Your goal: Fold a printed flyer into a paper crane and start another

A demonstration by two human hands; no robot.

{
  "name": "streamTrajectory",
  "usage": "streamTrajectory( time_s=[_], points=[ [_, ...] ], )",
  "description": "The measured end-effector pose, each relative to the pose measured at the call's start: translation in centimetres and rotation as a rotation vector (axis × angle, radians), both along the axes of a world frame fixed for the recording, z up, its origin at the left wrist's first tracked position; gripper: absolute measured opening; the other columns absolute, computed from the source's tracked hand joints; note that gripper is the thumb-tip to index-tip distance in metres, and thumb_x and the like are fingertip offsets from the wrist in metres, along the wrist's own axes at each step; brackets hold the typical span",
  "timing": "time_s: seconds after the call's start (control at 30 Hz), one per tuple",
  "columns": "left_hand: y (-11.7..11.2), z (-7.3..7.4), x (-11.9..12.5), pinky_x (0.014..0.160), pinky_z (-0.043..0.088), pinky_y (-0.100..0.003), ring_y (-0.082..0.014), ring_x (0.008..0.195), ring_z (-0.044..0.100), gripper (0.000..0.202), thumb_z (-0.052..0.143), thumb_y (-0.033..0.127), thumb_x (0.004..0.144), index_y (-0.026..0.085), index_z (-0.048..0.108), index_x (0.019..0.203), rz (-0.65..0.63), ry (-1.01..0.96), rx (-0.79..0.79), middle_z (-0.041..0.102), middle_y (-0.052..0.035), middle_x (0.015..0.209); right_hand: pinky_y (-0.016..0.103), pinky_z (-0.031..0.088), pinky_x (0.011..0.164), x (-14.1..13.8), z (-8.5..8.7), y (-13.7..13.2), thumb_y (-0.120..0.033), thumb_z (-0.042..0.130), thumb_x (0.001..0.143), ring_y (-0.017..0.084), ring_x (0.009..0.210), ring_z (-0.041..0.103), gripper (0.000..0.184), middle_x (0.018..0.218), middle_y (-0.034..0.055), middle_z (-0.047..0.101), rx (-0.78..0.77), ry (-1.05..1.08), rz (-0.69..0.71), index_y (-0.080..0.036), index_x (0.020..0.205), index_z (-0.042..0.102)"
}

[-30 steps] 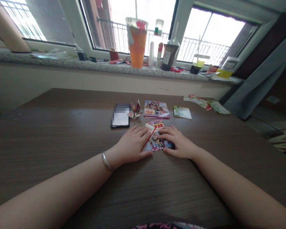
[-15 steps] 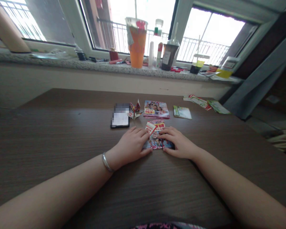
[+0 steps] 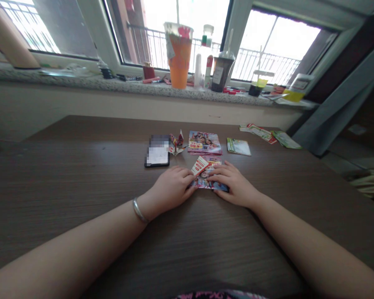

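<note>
A colourful printed flyer [image 3: 205,176] lies on the dark wooden table [image 3: 81,182] between my two hands. My left hand [image 3: 170,189], with a silver bracelet at the wrist, curls its fingers on the flyer's left edge, where a red-and-white flap is folded up. My right hand [image 3: 233,185] presses flat on the flyer's right side, fingers spread. Part of the sheet is hidden under both hands.
Beyond the flyer lie a black phone [image 3: 157,155], a folded paper crane [image 3: 176,145], a stack of flyers [image 3: 205,143] and a green leaflet [image 3: 238,146]. More leaflets [image 3: 262,133] lie far right. The window sill [image 3: 112,85] holds an orange cup [image 3: 180,56], bottles and drinks.
My left hand has pushed the flyer's left flap up and over toward the middle. The visible sheet has become shorter and narrower. My right hand has stayed pressed on it.
</note>
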State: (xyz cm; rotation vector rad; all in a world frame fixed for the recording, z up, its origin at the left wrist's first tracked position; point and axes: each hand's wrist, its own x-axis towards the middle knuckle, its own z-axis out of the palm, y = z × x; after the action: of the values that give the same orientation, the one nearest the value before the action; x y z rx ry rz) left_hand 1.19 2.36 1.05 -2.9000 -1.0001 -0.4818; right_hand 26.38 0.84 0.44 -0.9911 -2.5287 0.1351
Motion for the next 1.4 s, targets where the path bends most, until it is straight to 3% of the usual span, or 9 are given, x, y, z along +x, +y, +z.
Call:
streamTrajectory(
  time_s=[0.07,0.27,0.7,0.8,1.0,1.17,1.4],
  points=[
    [0.1,0.0,0.0,0.091,0.047,-0.040,-0.0232,0.099,0.059,0.029,0.046,0.032,0.094,0.016,0.064,0.110,-0.010,-0.005,-0.012,0.066,-0.0090,0.106,0.053,0.025,0.112,0.1,0.0,0.1,-0.025,0.059,0.084,0.024,0.120,0.052,0.030,0.121,0.0028,0.065,0.031,0.000,0.006,-0.027,0.113,0.062],
    [0.3,-0.2,-0.1,0.094,0.047,-0.040,-0.0232,0.104,0.058,0.032,0.045,0.034,0.095,0.017,0.062,0.115,-0.043,-0.008,-0.049,0.064,-0.0093,0.111,0.042,0.044,0.099,0.0,-0.1,0.0,-0.029,0.056,0.088,0.021,0.111,0.059,0.023,0.116,0.0055,0.067,-0.037,-0.009,0.069,-0.024,0.109,0.066],
    [0.4,-0.2,-0.6,0.109,0.036,-0.040,-0.0228,0.128,0.045,0.046,0.053,0.035,0.090,0.022,0.049,0.134,-0.144,0.006,-0.117,0.055,-0.0070,0.135,0.035,0.050,0.088,-0.3,0.5,-0.5,-0.026,0.053,0.090,0.018,0.095,0.066,0.019,0.099,0.0032,0.073,-0.123,0.107,0.018,-0.025,0.098,0.070],
    [0.2,0.0,-0.8,0.110,0.034,-0.041,-0.0241,0.132,0.042,0.050,0.052,0.040,0.091,0.022,0.046,0.137,-0.157,0.028,-0.127,0.051,-0.0065,0.140,0.034,0.050,0.087,-0.2,0.2,-0.3,-0.027,0.054,0.090,0.018,0.092,0.066,0.018,0.096,0.0044,0.073,-0.197,0.176,-0.032,-0.023,0.094,0.070],
    [-0.2,0.0,-0.9,0.112,0.028,-0.044,-0.0286,0.137,0.033,0.061,0.051,0.047,0.090,0.024,0.035,0.145,-0.162,0.100,-0.153,0.039,-0.0053,0.149,0.028,0.050,0.068,0.2,-0.5,0.1,-0.031,0.055,0.087,0.016,0.072,0.063,0.020,0.085,0.0018,0.073,-0.335,0.258,-0.235,-0.021,0.093,0.071],
    [-0.2,-0.2,-1.0,0.112,0.025,-0.044,-0.0279,0.139,0.030,0.061,0.045,0.048,0.093,0.026,0.028,0.148,-0.173,0.105,-0.172,0.034,-0.0047,0.152,0.030,0.049,0.068,0.5,-0.9,0.5,-0.034,0.056,0.085,0.018,0.074,0.063,0.024,0.089,0.0023,0.073,-0.393,0.318,-0.299,-0.021,0.100,0.071],
    [-0.2,-0.4,-0.9,0.113,0.021,-0.044,-0.0282,0.141,0.026,0.064,0.038,0.051,0.095,0.023,0.020,0.150,-0.147,0.145,-0.199,0.033,-0.0086,0.152,0.028,0.048,0.061,1.0,-1.6,1.1,-0.040,0.056,0.085,0.017,0.067,0.060,0.027,0.078,0.0019,0.070,-0.413,0.346,-0.373,-0.020,0.096,0.071]
  ],
)
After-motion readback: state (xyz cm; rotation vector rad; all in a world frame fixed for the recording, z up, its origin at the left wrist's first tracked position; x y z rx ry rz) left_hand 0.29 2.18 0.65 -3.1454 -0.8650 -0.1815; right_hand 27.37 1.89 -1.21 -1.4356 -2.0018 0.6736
